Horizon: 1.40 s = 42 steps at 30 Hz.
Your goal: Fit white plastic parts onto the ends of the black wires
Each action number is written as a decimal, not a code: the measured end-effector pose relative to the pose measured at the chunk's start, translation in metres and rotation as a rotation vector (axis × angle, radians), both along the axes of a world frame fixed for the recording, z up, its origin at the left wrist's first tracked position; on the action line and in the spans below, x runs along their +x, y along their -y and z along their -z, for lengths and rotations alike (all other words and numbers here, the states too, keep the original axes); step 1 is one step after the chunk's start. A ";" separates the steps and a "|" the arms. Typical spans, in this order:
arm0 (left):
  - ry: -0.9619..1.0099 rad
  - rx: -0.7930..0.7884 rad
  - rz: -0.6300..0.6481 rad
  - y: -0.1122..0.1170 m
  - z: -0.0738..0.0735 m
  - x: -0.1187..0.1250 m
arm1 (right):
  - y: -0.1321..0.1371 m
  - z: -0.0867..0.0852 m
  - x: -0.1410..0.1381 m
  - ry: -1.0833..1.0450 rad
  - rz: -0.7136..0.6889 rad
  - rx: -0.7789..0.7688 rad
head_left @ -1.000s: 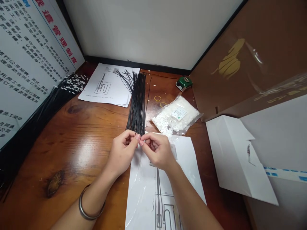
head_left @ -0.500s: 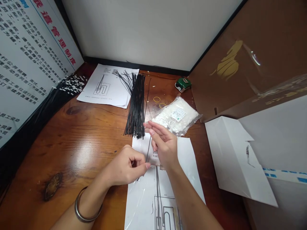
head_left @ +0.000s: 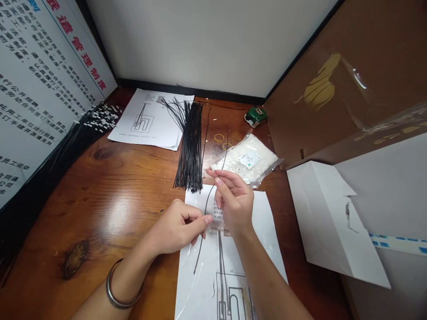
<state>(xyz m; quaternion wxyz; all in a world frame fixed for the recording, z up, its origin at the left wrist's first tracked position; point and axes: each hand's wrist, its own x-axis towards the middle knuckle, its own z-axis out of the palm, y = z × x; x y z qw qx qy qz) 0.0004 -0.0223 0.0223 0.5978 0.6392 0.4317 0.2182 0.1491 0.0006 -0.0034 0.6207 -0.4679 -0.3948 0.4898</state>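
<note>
The left hand (head_left: 180, 229) is closed to a pinch, thumb pressed along the curled forefinger, with one black wire (head_left: 206, 203) caught between them; the right hand (head_left: 236, 200) nips the same wire higher up, thumb against fingertips, its other fingers loosely curled. A second ago both hands met at the near end of the wire bundle (head_left: 191, 146); now they work clear of it with this single strand, so one piece is sorted out for handling. It bows gently, thin and springy, its tail hanging past the left hand over the white printed drawing (head_left: 267, 240), which has a glossy sheen. Beyond, the bundle lies straight and dense, beside a crinkled clear plastic bag (head_left: 262, 149) of tiny white pieces, all on a polished, knotty wooden table (head_left: 133, 178).
</note>
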 end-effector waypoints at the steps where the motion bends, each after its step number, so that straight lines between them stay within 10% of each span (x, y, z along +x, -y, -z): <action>1: -0.021 0.011 -0.011 0.000 0.000 0.002 | 0.000 0.000 0.000 -0.010 0.000 0.008; 42: -0.001 -0.020 0.058 0.003 0.004 0.001 | -0.005 -0.004 0.007 0.142 0.562 0.121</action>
